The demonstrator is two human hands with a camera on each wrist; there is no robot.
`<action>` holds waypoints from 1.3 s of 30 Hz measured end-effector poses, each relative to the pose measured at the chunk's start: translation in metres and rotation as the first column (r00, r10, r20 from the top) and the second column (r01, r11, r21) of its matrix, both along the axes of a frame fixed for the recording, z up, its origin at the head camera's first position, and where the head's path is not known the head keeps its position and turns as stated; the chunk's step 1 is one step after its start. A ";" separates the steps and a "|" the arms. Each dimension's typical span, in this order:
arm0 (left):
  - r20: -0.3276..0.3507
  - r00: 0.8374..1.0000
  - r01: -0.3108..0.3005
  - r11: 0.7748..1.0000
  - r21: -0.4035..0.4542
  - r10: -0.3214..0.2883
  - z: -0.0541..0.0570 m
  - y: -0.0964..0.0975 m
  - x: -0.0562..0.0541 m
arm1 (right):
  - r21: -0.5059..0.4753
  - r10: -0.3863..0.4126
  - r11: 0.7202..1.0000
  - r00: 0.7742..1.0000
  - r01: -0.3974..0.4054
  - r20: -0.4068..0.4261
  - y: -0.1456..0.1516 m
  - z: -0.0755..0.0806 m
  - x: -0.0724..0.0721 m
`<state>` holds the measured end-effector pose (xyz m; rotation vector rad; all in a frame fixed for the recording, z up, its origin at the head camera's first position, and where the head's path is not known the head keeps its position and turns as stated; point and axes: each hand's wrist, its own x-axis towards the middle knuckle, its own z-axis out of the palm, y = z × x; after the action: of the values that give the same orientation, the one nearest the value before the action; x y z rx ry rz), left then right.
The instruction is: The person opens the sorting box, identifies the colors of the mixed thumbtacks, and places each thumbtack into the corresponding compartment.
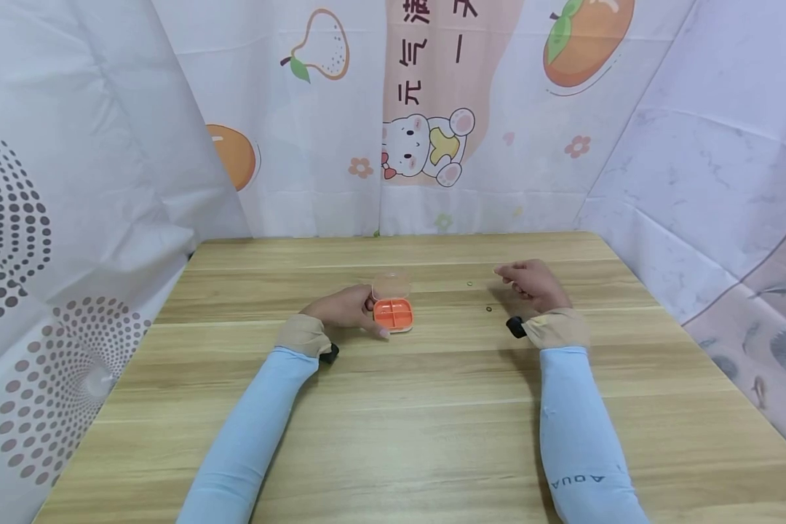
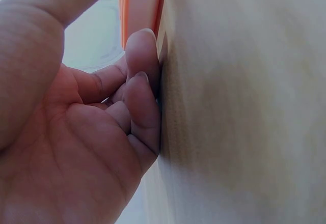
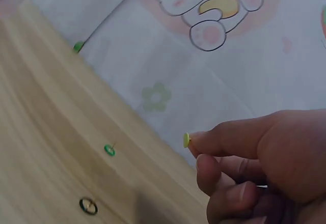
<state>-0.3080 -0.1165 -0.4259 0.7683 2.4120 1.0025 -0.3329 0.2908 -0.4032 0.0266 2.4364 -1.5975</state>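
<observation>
A small orange box [image 1: 402,320] with four compartments lies on the table, its clear lid [image 1: 391,284] tipped open toward the back. My left hand [image 1: 342,306] grips the box from its left side, thumb along the front and fingers curled by the lid end. In the left wrist view, the orange wall [image 2: 140,12] shows just beyond the curled fingers. My right hand [image 1: 534,284] pinches a yellow thumbtack [image 3: 187,140] above the table, between thumb and index finger. To its left, a green thumbtack [image 3: 109,150] and a black thumbtack [image 3: 88,206] lie with their pins up.
The wooden table [image 1: 393,437] runs back to a printed curtain [image 1: 301,145]. More printed cloth hangs at the left [image 1: 72,218] and the right [image 1: 707,182]. Both tacks lie between the box and my right hand.
</observation>
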 end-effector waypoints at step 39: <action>0.005 1.000 -0.019 1.000 -0.011 0.019 -0.002 0.000 0.000 | 0.246 0.292 0.936 0.947 -0.253 -0.134 -0.027 -0.004 -0.005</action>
<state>-0.3084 -0.1167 -0.4275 0.7393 2.4226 0.9969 -0.3380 0.2635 -0.4073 -0.4094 2.5982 -1.2434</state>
